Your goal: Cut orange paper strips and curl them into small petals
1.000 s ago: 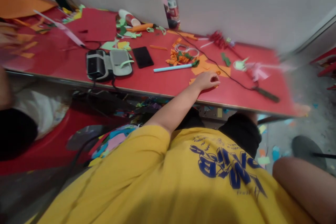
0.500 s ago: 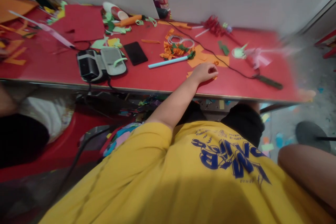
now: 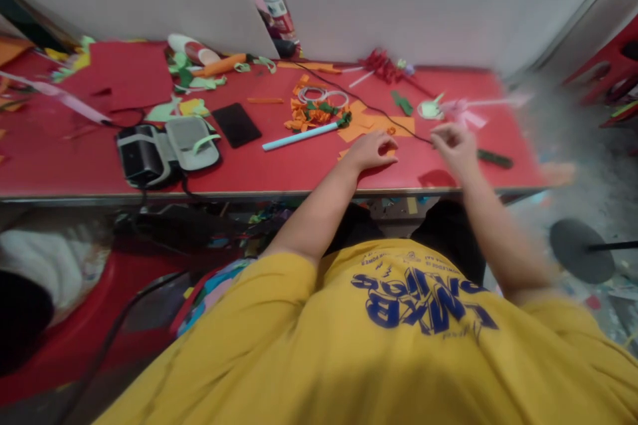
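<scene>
The left hand (image 3: pixel 373 151) is laid low over the table's front half, its forearm stretched from the yellow sleeve, fingers curled round towards the thumb with a gap showing; whether a scrap is gripped there cannot be told. Up above the tabletop, the right hand (image 3: pixel 456 146) is held with its shadow cast below, wrist bent, thumb and forefinger brought close; whether anything is pinched cannot be told either. And the orange paper (image 3: pixel 406 125)! It is spread flat in overlapping, straight-edged pieces just beyond the left hand, crossed by a thin black cable (image 3: pixel 361 104). Alongside, a pale blue stick (image 3: pixel 299 137) is seen lying at a slant, tipped with crinkled dark green. Farther back, crumpled orange frills (image 3: pixel 302 118) are heaped, all on the red table (image 3: pixel 299 172).
</scene>
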A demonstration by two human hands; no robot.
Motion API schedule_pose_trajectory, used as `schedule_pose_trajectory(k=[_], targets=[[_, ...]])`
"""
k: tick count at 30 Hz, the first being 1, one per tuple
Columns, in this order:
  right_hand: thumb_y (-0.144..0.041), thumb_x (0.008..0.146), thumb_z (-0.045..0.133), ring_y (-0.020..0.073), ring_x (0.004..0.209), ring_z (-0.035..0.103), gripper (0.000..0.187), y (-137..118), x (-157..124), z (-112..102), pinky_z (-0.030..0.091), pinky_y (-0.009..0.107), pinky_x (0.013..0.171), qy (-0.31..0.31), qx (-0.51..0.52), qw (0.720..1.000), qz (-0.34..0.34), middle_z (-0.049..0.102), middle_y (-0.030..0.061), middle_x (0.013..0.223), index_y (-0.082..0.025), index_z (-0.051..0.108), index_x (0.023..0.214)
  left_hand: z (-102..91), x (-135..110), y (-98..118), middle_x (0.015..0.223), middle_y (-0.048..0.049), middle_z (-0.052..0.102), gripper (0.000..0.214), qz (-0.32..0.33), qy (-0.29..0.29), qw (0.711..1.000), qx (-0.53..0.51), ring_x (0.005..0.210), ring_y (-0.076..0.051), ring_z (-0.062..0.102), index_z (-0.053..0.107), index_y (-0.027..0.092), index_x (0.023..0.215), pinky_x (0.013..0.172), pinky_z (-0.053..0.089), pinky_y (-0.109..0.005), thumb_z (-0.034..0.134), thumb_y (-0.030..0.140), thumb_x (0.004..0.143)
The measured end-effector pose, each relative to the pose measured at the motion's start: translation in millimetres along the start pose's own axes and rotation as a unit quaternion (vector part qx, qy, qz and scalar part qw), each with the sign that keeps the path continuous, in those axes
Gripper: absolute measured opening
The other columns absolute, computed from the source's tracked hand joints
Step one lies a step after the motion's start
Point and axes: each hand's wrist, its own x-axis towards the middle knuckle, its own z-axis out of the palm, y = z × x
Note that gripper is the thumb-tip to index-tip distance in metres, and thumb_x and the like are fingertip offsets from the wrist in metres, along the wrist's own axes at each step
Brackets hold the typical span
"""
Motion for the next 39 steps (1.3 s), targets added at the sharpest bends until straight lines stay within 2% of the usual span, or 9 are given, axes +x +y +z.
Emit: schedule_pose_trajectory(k=[3,7,12,18,20,24,30,34,39], targets=[[-0.042,0.108,0.076,0.0257,0.076,0.071,0.018,21,10,14,0.063,0.045,0.079,0.028,-0.078,0.996,0.043,0.077,0.0052,0.085,-0.024,0.079,0.103,-2.0,0,0,0.122,-0.0089,0.082,0.038,-0.01,-0.013,1.0,0.003,0.113,-0.03,0.075,0.088,0.027,0.122,0.102,0.056,-0.041,0.089,0.051,0.093],[-0.03,0.096,0.075,0.0304,0.086,0.069,0.008,48,37,23,0.062,0.053,0.095,0.031,-0.13,0.99,0.045,0.08,0.0106,0.096,-0.026,0.072,0.091,-2.6,-3,3,0.12,-0.0084,0.084,0.034,-0.022,-0.011,1.0,-0.011,0.105,-0.027,0.075,0.089,0.027,0.118,0.095,0.054,-0.039,0.088,0.052,0.095],[-0.028,0.096,0.075,0.0372,0.108,0.068,0.01,62,47,25,0.059,0.057,0.111,0.003,-0.172,0.985,0.025,0.08,0.016,0.105,-0.028,0.07,0.088,-0.5,-6,5,0.111,-0.0068,0.083,0.029,-0.047,0.013,0.998,-0.032,0.093,-0.023,0.071,0.087,0.025,0.114,0.086,0.052,-0.036,0.088,0.047,0.095],[-0.031,0.099,0.073,0.0386,0.108,0.071,0.01,49,32,36,0.059,0.054,0.102,-0.059,-0.186,0.981,-0.016,0.08,0.0183,0.109,-0.025,0.076,0.093,3.5,-4,7,0.118,-0.0087,0.087,0.037,-0.069,0.089,0.988,-0.109,0.094,-0.021,0.073,0.083,0.022,0.124,0.093,0.058,-0.034,0.083,0.048,0.099],[-0.033,0.101,0.074,0.0372,0.108,0.073,0.013,40,27,42,0.06,0.051,0.101,-0.073,-0.178,0.981,-0.03,0.082,0.0175,0.111,-0.023,0.08,0.105,7.1,-2,7,0.124,-0.0101,0.088,0.042,-0.084,0.105,0.979,-0.152,0.096,-0.021,0.074,0.082,0.022,0.126,0.095,0.061,-0.034,0.083,0.053,0.098],[-0.038,0.1,0.08,0.0326,0.103,0.076,0.04,21,20,56,0.06,0.044,0.095,-0.121,-0.142,0.98,-0.067,0.086,0.0131,0.118,-0.023,0.079,0.137,15.8,3,6,0.136,-0.015,0.087,0.059,-0.083,0.092,0.955,-0.269,0.105,-0.023,0.08,0.079,0.021,0.132,0.093,0.066,-0.033,0.087,0.064,0.092],[-0.038,0.102,0.073,0.0309,0.092,0.073,0.018,16,22,64,0.058,0.044,0.092,-0.114,-0.087,0.989,-0.034,0.086,0.0133,0.11,-0.024,0.081,0.111,19.6,4,7,0.152,-0.0177,0.084,0.055,-0.075,0.034,0.926,-0.369,0.125,-0.028,0.085,0.079,0.022,0.14,0.094,0.071,-0.035,0.089,0.051,0.094],[-0.042,0.099,0.073,0.0288,0.086,0.07,0.016,23,28,62,0.058,0.044,0.089,-0.093,-0.055,0.994,0.001,0.082,0.0095,0.095,-0.027,0.076,0.096,20.6,6,8,0.132,-0.0141,0.09,0.04,-0.107,0.046,0.918,-0.378,0.104,-0.023,0.088,0.081,0.02,0.136,0.089,0.071,-0.033,0.079,0.037,0.1],[-0.058,0.093,0.077,0.0253,0.074,0.067,0.033,26,31,60,0.056,0.04,0.075,-0.112,0.021,0.993,0.044,0.077,0.006,0.082,-0.027,0.069,0.086,20.0,10,10,0.099,-0.0081,0.089,0.03,-0.124,0.062,0.931,-0.338,0.073,-0.017,0.078,0.081,0.019,0.121,0.066,0.06,-0.027,0.08,0.042,0.102]])
